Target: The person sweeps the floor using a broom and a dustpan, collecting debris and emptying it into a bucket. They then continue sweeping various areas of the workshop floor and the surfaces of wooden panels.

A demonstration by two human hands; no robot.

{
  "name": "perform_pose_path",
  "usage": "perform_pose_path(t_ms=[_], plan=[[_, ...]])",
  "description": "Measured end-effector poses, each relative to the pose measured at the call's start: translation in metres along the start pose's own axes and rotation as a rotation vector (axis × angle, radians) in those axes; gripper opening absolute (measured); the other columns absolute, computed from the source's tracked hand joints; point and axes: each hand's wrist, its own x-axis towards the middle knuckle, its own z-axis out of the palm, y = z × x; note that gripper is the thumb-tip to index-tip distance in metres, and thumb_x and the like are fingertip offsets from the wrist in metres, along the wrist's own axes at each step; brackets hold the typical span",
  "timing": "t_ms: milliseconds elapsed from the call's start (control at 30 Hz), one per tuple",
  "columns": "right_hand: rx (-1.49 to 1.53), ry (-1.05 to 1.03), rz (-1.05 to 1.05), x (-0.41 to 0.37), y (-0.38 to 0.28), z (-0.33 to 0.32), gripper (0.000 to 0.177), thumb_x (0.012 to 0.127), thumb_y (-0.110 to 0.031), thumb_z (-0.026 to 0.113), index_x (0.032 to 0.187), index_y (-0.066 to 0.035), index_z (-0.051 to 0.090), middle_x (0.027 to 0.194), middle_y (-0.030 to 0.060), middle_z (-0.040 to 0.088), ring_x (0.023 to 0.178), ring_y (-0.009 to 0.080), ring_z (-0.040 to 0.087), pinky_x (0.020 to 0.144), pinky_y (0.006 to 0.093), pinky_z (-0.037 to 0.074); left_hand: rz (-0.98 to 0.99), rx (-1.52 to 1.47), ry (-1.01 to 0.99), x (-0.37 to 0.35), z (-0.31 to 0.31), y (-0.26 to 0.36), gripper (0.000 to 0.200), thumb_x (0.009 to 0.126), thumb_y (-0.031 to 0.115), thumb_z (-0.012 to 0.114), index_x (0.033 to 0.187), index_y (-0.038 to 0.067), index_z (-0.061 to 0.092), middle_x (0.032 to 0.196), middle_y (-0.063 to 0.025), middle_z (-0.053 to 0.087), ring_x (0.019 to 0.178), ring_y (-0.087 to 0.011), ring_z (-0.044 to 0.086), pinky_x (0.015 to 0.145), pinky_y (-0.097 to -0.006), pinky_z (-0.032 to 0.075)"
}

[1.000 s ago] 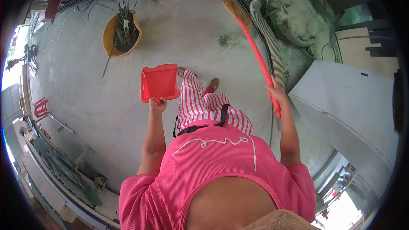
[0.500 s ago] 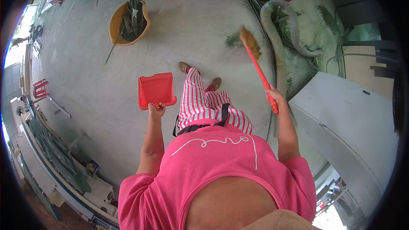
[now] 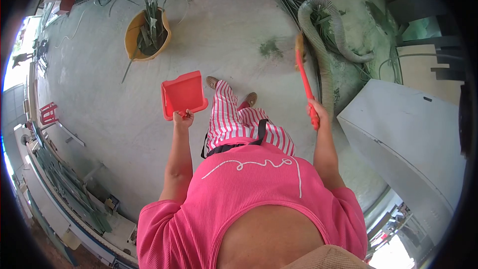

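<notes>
My left hand point(image 3: 183, 118) is closed round the short handle of a red dustpan point(image 3: 184, 94), held out to the left of my legs. In my right hand point(image 3: 318, 109) is the red handle of a hand brush point(image 3: 304, 77), its fingers wrapped about the lower end. The brush points away from me, and its brown bristles are seen nearly edge-on beside the grey hose. To the left of the bristles, a dark green patch of dirt point(image 3: 270, 48) marks the concrete floor point(image 3: 224, 30).
A yellow tub point(image 3: 132, 35) with long dark strips stands ahead on the left. A ribbed grey hose point(image 3: 323, 69) and black cables run along the right. Close on my right is a pale cabinet point(image 3: 398, 114). A red stool point(image 3: 48, 113) and a long workbench point(image 3: 74, 214) are at left.
The brush has turned and its head has shifted right, away from the green patch towards the hose. My left hand and the dustpan have risen slightly in view.
</notes>
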Motion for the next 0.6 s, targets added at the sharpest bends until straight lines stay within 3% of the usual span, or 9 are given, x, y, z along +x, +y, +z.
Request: perform_pose_path(t_ms=[33, 67, 267, 333, 367, 467, 533, 600], plan=[[0.209, 0.014, 0.030, 0.012, 0.000, 0.011, 0.032, 0.078, -0.018, 0.052, 0.107, -0.016, 0.037, 0.058, -0.0006, 0.039, 0.043, 0.0059, 0.041, 0.036, 0.0177, 0.036, 0.031, 0.027, 0.022, -0.008, 0.006, -0.002, 0.022, 0.072, 0.021, 0.035, 0.076, 0.001, 0.043, 0.061, -0.0101, 0.046, 0.051, -0.0192, 0.047, 0.049, -0.0284, 0.043], [0.210, 0.005, 0.032, 0.023, -0.002, 0.021, 0.032, 0.078, -0.018, 0.052, 0.107, -0.016, 0.037, 0.058, -0.0006, 0.039, 0.043, 0.0059, 0.041, 0.036, 0.0177, 0.036, 0.060, 0.055, 0.044, -0.017, 0.012, -0.003, 0.021, 0.071, 0.020, 0.037, 0.074, 0.001, 0.044, 0.060, -0.0100, 0.046, 0.051, -0.0192, 0.047, 0.049, -0.0282, 0.043], [0.088, -0.103, 0.054, 0.041, -0.035, 0.077, 0.025, 0.078, -0.015, 0.051, 0.099, -0.014, 0.037, 0.060, -0.0014, 0.038, 0.044, 0.0056, 0.041, 0.037, 0.0175, 0.036, -0.004, 0.155, -0.082, -0.018, 0.001, 0.002, 0.024, 0.071, 0.023, 0.040, 0.080, 0.002, 0.045, 0.061, -0.0087, 0.047, 0.050, -0.0184, 0.047, 0.049, -0.0280, 0.043], [-0.214, -0.113, 0.068, 0.042, -0.044, 0.085, 0.025, 0.078, -0.015, 0.050, 0.099, -0.014, 0.038, 0.059, -0.0010, 0.038, 0.043, 0.0059, 0.040, 0.036, 0.0183, 0.035, -0.010, 0.142, -0.067, -0.018, -0.006, 0.003, 0.024, 0.071, 0.024, 0.039, 0.080, 0.002, 0.045, 0.062, -0.0086, 0.047, 0.050, -0.0185, 0.047, 0.049, -0.0281, 0.043], [-0.213, -0.111, 0.064, 0.038, -0.048, 0.085, 0.025, 0.078, -0.015, 0.050, 0.099, -0.014, 0.038, 0.059, -0.0010, 0.038, 0.043, 0.0059, 0.040, 0.036, 0.0183, 0.035, -0.019, 0.125, -0.053, -0.018, -0.009, 0.004, 0.025, 0.071, 0.025, 0.039, 0.079, 0.002, 0.045, 0.062, -0.0084, 0.048, 0.049, -0.0186, 0.047, 0.049, -0.0282, 0.043], [-0.455, -0.142, 0.072, 0.002, -0.062, 0.082, 0.027, 0.078, -0.015, 0.049, 0.103, -0.014, 0.038, 0.057, 0.0000, 0.039, 0.042, 0.0063, 0.039, 0.035, 0.0190, 0.034, -0.007, 0.037, 0.030, -0.026, -0.023, 0.003, 0.013, 0.065, 0.012, 0.044, 0.073, 0.002, 0.045, 0.064, -0.0088, 0.048, 0.056, -0.0185, 0.049, 0.052, -0.0291, 0.047], [-0.608, -0.175, 0.074, -0.026, -0.062, 0.065, 0.038, 0.078, -0.017, 0.048, 0.114, -0.016, 0.035, 0.057, 0.0010, 0.041, 0.041, 0.0065, 0.039, 0.035, 0.0189, 0.034, 0.016, -0.003, 0.069, -0.011, -0.045, 0.010, 0.012, 0.066, 0.012, 0.043, 0.072, 0.002, 0.043, 0.066, -0.0095, 0.048, 0.056, -0.0187, 0.049, 0.052, -0.0292, 0.047], [-0.557, -0.203, 0.054, -0.059, -0.054, 0.047, 0.047, 0.079, -0.019, 0.049, 0.122, -0.019, 0.030, 0.057, 0.0004, 0.041, 0.042, 0.0060, 0.040, 0.036, 0.0187, 0.034, 0.046, -0.045, 0.121, -0.010, -0.063, 0.008, 0.011, 0.067, 0.013, 0.042, 0.070, 0.003, 0.042, 0.069, -0.0102, 0.048, 0.057, -0.0190, 0.049, 0.052, -0.0292, 0.047]])
